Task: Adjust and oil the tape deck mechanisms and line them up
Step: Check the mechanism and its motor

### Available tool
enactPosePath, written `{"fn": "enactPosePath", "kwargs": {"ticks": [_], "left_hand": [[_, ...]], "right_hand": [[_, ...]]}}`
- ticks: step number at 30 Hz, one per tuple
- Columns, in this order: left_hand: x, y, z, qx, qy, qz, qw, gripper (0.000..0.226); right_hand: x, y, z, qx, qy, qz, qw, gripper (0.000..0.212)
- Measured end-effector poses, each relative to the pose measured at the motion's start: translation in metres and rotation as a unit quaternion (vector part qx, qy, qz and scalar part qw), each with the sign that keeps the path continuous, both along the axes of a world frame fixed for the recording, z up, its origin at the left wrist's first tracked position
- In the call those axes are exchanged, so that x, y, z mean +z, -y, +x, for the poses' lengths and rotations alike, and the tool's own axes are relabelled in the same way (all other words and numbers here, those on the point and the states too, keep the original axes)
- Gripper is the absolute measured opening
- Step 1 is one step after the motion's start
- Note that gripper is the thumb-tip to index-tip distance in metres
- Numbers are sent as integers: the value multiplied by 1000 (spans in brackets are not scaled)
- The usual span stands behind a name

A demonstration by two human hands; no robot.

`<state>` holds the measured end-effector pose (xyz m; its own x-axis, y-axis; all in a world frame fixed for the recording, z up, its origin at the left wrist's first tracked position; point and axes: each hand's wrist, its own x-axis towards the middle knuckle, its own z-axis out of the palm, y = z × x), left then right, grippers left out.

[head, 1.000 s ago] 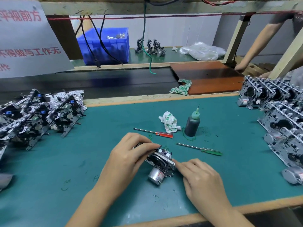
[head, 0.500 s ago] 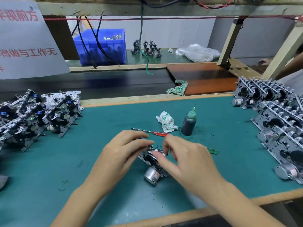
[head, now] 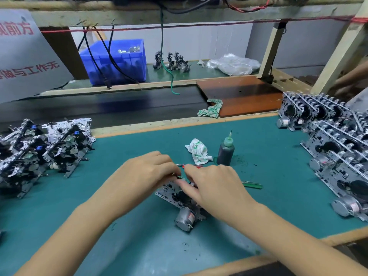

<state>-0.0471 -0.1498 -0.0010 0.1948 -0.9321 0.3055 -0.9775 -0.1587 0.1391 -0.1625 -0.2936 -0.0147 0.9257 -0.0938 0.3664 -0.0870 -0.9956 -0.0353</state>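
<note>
Both hands work the tape deck mechanism point(head: 180, 198) at the middle of the green surface point(head: 278, 148); left hand point(head: 147, 176) pinches its upper edge, right hand point(head: 215, 188) grips its top; rigid metal frame, probably motor-heavy, delicate levers; best held by the plate edges.

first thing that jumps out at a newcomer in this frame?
Both hands, the left hand and right hand, meet over one tape deck mechanism at the centre of the green mat, its silver motor facing the camera. Piles of mechanisms flank it: a heap on the left, neat rows on the right. Behind the hands stands a dark oil bottle.
</note>
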Motion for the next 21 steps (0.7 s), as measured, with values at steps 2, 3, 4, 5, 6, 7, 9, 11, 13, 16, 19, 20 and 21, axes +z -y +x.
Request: {"fn": "enactPosePath", "kwargs": {"ticks": [2, 3, 4, 5, 6, 7, 9, 11, 13, 16, 19, 20, 21], "left_hand": [[9, 6, -2, -26, 11, 19, 999, 34], [14, 10, -4, -44, 21, 23, 999, 33], [20, 14, -8, -61, 31, 22, 997, 32], [26, 20, -14, -75, 40, 17, 996, 31], [32, 28, -21, -91, 46, 6, 995, 29], [38, 37, -28, -108, 49, -8, 993, 27], [51, 63, -42, -144, 57, -36, 987, 19], [65, 99, -52, -174, 59, -57, 981, 13], [78, 139, -57, -178, 75, -43, 980, 13], [85, 205, -51, -169, 176, -11, 970, 18], [78, 256, -46, -163, 235, 10, 958, 22], [71, 269, -44, -150, 234, 14, 960, 22], [63, 280, -44, -130, 226, 21, 965, 23]], "right_hand": [[3, 7, -5, 26, -37, 57, 997, 39], [3, 13, -9, 24, -62, 75, 995, 40], [5, 19, -16, 34, -60, 80, 994, 41], [13, 25, -26, 44, -60, 69, 995, 40], [24, 32, -38, 54, -49, 58, 996, 37], [33, 42, -48, 67, -20, 41, 997, 32], [52, 71, -67, 93, 19, 11, 995, 29], [75, 101, -82, 90, 10, -3, 996, 31], [90, 129, -92, 61, 0, 18, 998, 32], [88, 167, -91, -16, 12, 70, 997, 36], [66, 206, -78, -96, 14, 48, 994, 35], [57, 217, -73, -125, 2, 38, 991, 34], [49, 226, -69, -156, -12, 37, 987, 34]]}}
